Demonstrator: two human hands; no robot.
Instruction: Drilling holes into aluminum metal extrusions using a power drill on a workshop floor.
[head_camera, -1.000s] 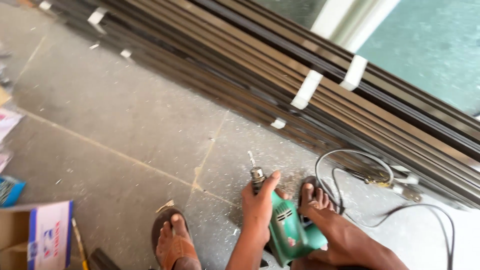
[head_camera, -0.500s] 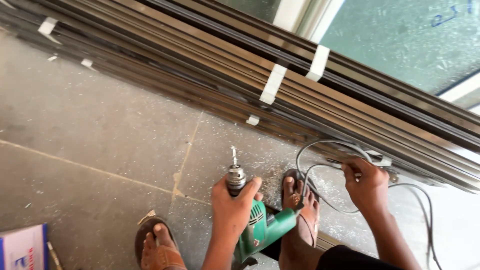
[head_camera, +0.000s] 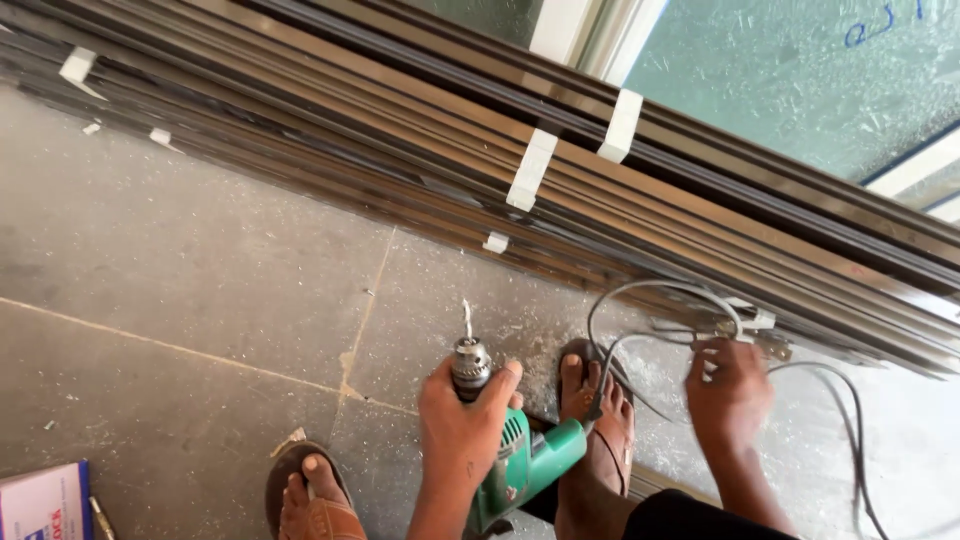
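Left hand (head_camera: 462, 420) is wrapped around the front of a green electric drill (head_camera: 520, 465), fingers clamped right behind the chuck (head_camera: 469, 362), so the bit points up and away from the body toward the stack of long metal profiles (head_camera: 560, 180) lying on the floor (head_camera: 200, 270). Gripping that far forward looks like a way to keep the nose steady while the other hand is busy. The drill body sits low, between the two sandalled feet, the right foot (head_camera: 590, 420) just beside its green housing and the left foot (head_camera: 310, 495) further off at the bottom edge.

Right hand (head_camera: 728, 385) is out by the grey power cable (head_camera: 650, 310), which loops loosely over the floor near the profiles. Its fingers are curled down around the cable near what seems to be the plug (head_camera: 765, 335), though it's hard to tell from this angle how tight the hold is.

White tape strips (head_camera: 530, 170) bind the profiles together. A small box (head_camera: 45, 500) pokes in at the bottom left corner.
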